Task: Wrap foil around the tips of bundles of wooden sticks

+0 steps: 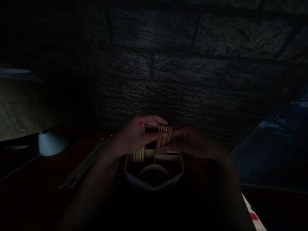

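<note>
Dim light leaves much of this view dark. A row of thin wooden strips (161, 146), standing side by side on end, is held between my two hands. My left hand (136, 134) grips the strips from the left, thumb across their front. From the right, the fingers of my right hand (186, 141) close on the same bundle. Just below is a pale angular container (154, 188) with divided compartments and a round section (154, 166) at its front. More upright strips (139, 156) stand in its left compartment. Whether the held bundle touches the container's floor is hidden.
Long thin rods (84, 163) lie on the dark reddish table at the left. Beyond them are a white rounded object (51, 144) and a large tan object with lettering (19, 109). A stone-block wall (154, 64) rises behind; bluish sheet-like material (260, 154) is at right.
</note>
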{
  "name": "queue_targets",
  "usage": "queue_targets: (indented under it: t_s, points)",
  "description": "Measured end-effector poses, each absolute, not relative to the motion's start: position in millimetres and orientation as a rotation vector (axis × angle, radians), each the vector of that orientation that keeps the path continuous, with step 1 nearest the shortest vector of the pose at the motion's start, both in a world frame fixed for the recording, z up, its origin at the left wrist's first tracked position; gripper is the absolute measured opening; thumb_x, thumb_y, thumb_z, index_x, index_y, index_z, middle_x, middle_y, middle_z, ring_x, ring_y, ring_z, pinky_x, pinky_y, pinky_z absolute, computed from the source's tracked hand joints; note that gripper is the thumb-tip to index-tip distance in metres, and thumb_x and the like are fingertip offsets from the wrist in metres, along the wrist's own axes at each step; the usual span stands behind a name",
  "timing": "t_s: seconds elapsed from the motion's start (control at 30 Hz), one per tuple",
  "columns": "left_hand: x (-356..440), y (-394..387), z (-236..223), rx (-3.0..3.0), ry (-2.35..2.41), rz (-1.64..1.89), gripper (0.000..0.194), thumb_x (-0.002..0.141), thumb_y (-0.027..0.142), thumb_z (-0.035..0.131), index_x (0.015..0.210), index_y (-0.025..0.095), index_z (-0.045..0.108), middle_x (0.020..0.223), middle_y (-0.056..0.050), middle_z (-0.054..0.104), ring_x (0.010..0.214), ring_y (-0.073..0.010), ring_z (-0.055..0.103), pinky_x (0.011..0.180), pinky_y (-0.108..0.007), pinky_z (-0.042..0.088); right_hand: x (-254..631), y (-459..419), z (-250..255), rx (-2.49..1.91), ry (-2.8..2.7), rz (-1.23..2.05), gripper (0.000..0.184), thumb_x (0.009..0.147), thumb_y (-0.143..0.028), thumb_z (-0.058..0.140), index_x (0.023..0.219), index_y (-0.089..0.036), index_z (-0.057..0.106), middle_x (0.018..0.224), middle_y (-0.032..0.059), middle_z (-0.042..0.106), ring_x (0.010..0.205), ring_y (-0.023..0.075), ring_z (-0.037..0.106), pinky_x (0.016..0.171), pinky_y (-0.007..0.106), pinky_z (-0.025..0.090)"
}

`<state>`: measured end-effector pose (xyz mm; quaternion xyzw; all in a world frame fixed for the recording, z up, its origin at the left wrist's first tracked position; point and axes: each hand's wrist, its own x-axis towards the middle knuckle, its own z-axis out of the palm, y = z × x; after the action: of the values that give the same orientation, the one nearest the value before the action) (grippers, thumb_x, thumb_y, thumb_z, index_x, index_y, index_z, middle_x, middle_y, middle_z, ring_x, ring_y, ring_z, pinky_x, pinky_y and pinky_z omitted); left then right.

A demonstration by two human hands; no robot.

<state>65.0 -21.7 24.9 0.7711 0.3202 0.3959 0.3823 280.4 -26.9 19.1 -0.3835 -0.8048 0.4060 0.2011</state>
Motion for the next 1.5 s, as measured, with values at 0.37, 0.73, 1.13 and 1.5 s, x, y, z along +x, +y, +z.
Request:
queue_targets:
  t_s: [0.37, 0.73, 1.13, 1.5]
  points:
    - [56, -28, 35, 1.931, 0.851, 1.113, 0.028, 0.077, 0.023, 0.078, 0.103, 0.018, 0.07, 0.1, -0.002, 0.078, 0.096, -0.0168, 0.073, 0.085, -0.023, 0.058, 279, -31, 22, -1.01, -2.158, 1.213, 0.022, 0.084, -0.038, 0.071, 0.097, -0.021, 0.073, 0.097, 0.0018, 0.076, 0.092, 0.0193, 0.07, 0.081, 0.03, 0.054]
    - [-1, -22, 40, 1.966, 1.04, 1.137, 0.039, 0.075, 0.029, 0.08, 0.109, 0.015, 0.069, 0.111, -0.005, 0.075, 0.106, -0.0203, 0.069, 0.095, -0.031, 0.056, 283, -42, 31, -1.101, -1.774, 0.819, 0.062, 0.07, -0.044, 0.084, 0.124, -0.024, 0.061, 0.111, 0.0081, 0.074, 0.102, 0.0256, 0.071, 0.09, 0.039, 0.059]
    - [3, 5, 5, 2.165, 0.926, 0.563, 0.05, 0.081, 0.031, 0.072, 0.126, 0.015, 0.058, 0.118, -0.011, 0.069, 0.108, -0.0234, 0.065, 0.091, -0.036, 0.051, 279, -51, 42, -1.102, -1.665, 0.62, 0.061, 0.07, -0.05, 0.082, 0.121, -0.023, 0.061, 0.111, 0.01, 0.075, 0.106, 0.0288, 0.071, 0.089, 0.043, 0.061]
    - [4, -2, 15, 2.097, 0.937, 0.508, 0.048, 0.083, 0.031, 0.068, 0.127, 0.014, 0.056, 0.107, -0.009, 0.071, 0.097, -0.0204, 0.067, 0.08, -0.03, 0.051, 275, -51, 43, -1.123, -1.657, 0.703, 0.06, 0.069, -0.045, 0.084, 0.121, -0.025, 0.061, 0.108, 0.0074, 0.075, 0.104, 0.0269, 0.072, 0.09, 0.041, 0.062]
